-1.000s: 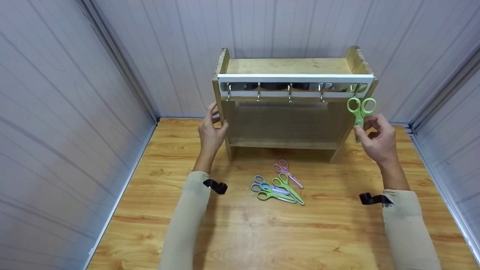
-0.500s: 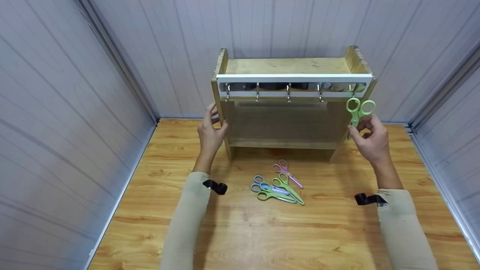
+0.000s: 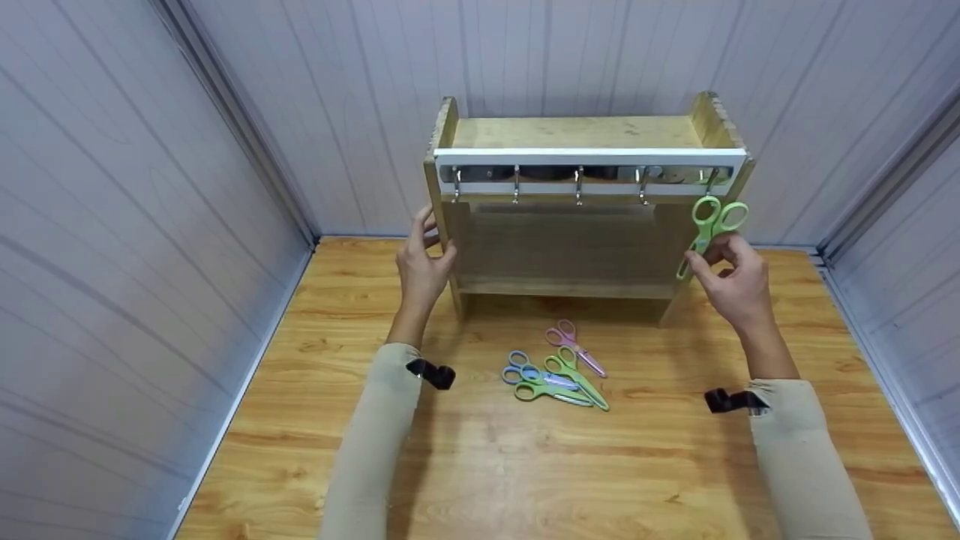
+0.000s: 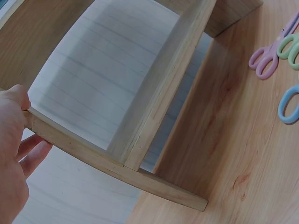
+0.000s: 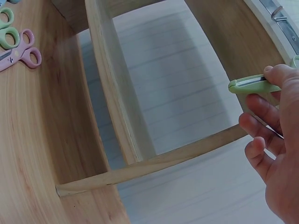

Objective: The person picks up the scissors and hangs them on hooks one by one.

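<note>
Green scissors [image 3: 705, 234] (looped) have shifted leftward, right fingers [image 3: 735, 244] pinching them, left fingers [image 4: 38, 156] gripping wooden shelf [image 3: 577, 133].

A wooden shelf [image 3: 574, 131] stands on a wood-grain surface [image 3: 540, 472], with pink scissors [image 3: 576, 348], blue scissors [image 3: 559, 381] and two overlapping pairs of green scissors [image 3: 589, 387] lying in front of it.
</note>
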The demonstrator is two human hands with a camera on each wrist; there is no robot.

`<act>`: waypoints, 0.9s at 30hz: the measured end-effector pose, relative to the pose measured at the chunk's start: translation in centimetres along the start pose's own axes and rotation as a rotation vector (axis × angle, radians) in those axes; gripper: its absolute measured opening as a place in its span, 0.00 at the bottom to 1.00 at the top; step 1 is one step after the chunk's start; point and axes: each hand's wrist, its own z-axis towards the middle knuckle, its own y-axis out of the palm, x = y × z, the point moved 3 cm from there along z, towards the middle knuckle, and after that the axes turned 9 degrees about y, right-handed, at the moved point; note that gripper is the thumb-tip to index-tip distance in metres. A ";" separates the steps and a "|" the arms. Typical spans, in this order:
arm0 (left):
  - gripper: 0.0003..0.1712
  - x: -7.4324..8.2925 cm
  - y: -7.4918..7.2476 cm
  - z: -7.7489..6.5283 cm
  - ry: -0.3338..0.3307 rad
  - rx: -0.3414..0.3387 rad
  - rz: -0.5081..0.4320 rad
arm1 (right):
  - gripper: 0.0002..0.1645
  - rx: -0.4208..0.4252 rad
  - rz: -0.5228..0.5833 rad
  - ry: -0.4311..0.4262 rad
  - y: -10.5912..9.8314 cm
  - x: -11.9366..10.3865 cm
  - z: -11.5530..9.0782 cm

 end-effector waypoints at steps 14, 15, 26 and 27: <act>0.37 -0.1 0.0 -0.1 0.008 -0.017 0.017 | 0.08 -0.008 0.006 0.008 0.2 0.3 0.1; 0.37 0.0 0.0 -0.1 0.007 -0.018 0.016 | 0.08 -0.008 0.006 0.008 0.2 0.3 0.1; 0.37 -0.2 0.0 -0.2 0.002 -0.016 0.003 | 0.05 -0.014 0.005 0.047 0.4 0.6 0.0; 0.37 -0.2 0.0 -0.2 0.002 -0.016 0.003 | 0.05 -0.018 0.007 0.052 0.4 0.6 0.0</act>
